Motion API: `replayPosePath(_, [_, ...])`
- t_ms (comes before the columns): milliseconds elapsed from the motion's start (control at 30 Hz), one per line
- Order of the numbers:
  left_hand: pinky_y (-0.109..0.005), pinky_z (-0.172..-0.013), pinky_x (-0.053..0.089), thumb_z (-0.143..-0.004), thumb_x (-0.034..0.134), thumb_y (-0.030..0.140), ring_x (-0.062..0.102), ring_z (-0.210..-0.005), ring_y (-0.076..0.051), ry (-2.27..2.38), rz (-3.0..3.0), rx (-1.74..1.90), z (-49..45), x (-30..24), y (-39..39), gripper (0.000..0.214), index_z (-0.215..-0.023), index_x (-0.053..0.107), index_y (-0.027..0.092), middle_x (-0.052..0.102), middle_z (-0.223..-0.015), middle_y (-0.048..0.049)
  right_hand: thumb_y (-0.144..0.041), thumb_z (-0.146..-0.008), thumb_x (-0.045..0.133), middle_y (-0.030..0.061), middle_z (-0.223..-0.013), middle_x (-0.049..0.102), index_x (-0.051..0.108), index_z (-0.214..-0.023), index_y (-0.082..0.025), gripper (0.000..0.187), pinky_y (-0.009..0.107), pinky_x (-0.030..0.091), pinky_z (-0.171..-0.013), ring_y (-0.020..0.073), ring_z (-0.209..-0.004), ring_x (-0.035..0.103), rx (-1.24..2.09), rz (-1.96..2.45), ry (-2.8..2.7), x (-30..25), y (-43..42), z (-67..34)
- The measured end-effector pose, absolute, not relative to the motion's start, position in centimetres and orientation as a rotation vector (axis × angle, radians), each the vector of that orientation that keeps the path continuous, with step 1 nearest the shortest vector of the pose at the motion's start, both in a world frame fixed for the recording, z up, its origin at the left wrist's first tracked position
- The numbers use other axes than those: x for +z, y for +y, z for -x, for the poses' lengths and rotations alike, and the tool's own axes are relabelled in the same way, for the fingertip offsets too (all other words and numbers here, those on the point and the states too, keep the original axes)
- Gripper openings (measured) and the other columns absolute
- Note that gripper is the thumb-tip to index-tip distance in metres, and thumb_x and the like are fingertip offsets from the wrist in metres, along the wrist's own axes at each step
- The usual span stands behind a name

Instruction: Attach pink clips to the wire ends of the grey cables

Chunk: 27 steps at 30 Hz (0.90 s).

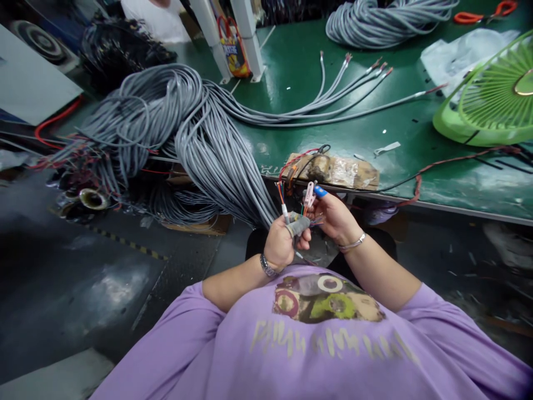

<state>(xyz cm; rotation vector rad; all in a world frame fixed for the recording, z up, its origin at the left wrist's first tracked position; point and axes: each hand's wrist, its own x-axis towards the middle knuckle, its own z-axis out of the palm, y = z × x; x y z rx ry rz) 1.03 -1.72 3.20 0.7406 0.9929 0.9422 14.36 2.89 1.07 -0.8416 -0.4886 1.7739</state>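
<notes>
My left hand [280,244] is closed around the end of a grey cable [233,166], and thin coloured wires [287,208] stick up from my fist. A taped fingertip presses against the wires. My right hand [333,216] is closed on a small pink tool [308,194] held at the wire ends; its forefinger wears a blue cover. Both hands work close together just below the edge of the green table [375,139]. The cable runs back into a large bundle of grey cables [166,122] draped over the table's left end.
A taped cardboard block [341,169] with red and black wires sits at the table edge. A green fan [491,100] stands at right, several stripped grey cables [333,94] lie mid-table, another coil [383,22] at back, and orange scissors [483,14].
</notes>
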Motion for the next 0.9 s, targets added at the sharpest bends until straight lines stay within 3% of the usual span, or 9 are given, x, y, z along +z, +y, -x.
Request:
replayPosePath(233, [-0.019,-0.036,0.032,-0.063,0.077,0.046,0.048,-0.035,-0.007,1.022,-0.731,0.96,-1.6,3.4,-1.3,0.038,-0.069,0.053,0.017,0.058,-0.051,0.0041,-0.058,-0.071,0.074,-0.0037,-0.061,0.057,0.061,-0.068,-0.02,0.041,0.022,0.039,-0.053,0.0084,-0.053,0.045,1.364,0.911,-0.573,0.0,2.3,-13.4])
replayPosePath(467, [-0.019,-0.036,0.034,-0.064,0.077,0.047,0.049,-0.036,-0.007,1.022,-0.741,0.974,-1.8,2.9,-1.3,0.039,-0.066,0.051,0.017,0.057,-0.05,0.0042,-0.071,-0.072,0.066,-0.0006,-0.058,0.06,0.065,-0.071,-0.02,0.051,0.026,0.045,-0.047,0.012,-0.048,0.052,1.725,0.841,-0.411,0.3,3.0,-13.0])
replayPosePath(900, [-0.019,-0.036,0.034,-0.069,0.076,0.045,0.049,-0.036,-0.007,1.001,-0.728,0.973,-1.8,2.2,-1.3,0.037,-0.065,0.052,0.017,0.058,-0.052,0.0036,-0.062,-0.075,0.07,0.0001,-0.065,0.065,0.066,-0.071,-0.02,0.043,0.025,0.048,-0.049,0.0126,-0.053,0.057,1.721,0.803,-0.293,0.6,3.1,-12.8])
